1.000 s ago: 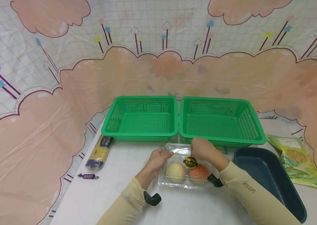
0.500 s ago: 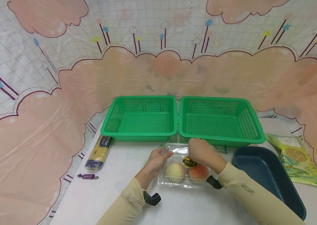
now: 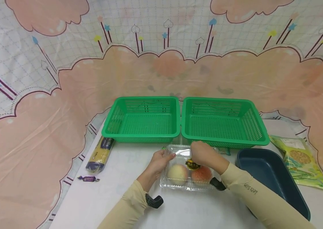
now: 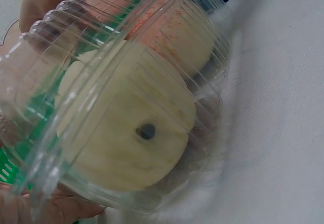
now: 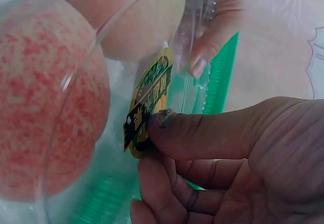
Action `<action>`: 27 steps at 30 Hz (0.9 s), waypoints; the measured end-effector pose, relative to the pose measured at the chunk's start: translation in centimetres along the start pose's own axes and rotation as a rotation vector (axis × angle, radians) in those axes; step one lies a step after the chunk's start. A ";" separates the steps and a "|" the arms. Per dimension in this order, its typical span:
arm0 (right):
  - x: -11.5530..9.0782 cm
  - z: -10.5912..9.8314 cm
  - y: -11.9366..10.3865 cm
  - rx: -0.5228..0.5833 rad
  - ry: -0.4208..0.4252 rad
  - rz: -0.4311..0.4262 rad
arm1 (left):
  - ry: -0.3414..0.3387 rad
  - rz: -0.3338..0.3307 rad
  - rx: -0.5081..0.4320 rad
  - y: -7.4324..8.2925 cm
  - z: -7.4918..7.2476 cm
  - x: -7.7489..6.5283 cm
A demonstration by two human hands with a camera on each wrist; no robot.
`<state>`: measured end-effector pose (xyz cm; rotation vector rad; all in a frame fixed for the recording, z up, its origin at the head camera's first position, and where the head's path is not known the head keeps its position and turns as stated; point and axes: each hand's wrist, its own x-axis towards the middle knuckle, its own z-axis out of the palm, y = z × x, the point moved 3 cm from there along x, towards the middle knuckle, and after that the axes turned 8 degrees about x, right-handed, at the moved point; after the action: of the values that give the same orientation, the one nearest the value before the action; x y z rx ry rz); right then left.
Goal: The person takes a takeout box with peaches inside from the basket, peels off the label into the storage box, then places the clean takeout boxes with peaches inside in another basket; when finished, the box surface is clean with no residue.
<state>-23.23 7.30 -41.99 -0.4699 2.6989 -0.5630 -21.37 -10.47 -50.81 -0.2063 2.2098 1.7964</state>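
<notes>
A clear plastic fruit box lies tilted on the table in front of the green baskets. Inside it sit a pale yellow fruit and a red-speckled fruit. My left hand grips the box's left edge, thumb on the lid. A black and gold sticker is on the lid. My right hand pinches the sticker's edge between thumb and curled fingers, most of which are hidden in the head view.
Two green baskets stand behind the box. A dark blue tray and a yellow-green bag lie at right. On the left are a pasta pack and a purple wrapped candy.
My right hand has shifted slightly left along the lid, and its forearm has swung a little. My left hand keeps its grip on the box, and the head view drifts slightly.
</notes>
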 end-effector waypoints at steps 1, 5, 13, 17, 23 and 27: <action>0.0 0.0 0.0 -0.004 -0.010 0.003 | -0.001 -0.001 0.001 0.0 0.0 0.0; 0.0 0.2 0.0 -0.024 -0.019 -0.002 | 0.000 -0.003 0.004 0.0 0.1 0.0; -0.2 0.5 0.2 0.014 -0.019 -0.012 | 0.001 -0.008 0.014 0.2 0.0 0.0; -0.6 0.5 0.3 0.086 -0.015 -0.028 | 0.001 -0.013 0.011 0.1 0.0 0.0; -1.1 0.0 0.7 0.209 0.002 -0.069 | 0.001 -0.012 0.015 -0.1 0.1 0.2; -1.3 -0.2 0.9 0.243 0.005 -0.101 | 0.009 -0.006 0.020 0.0 0.1 0.3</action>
<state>-22.35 8.64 -41.90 -0.5396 2.5767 -0.9072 -21.59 -10.39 -50.93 -0.2179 2.2297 1.7731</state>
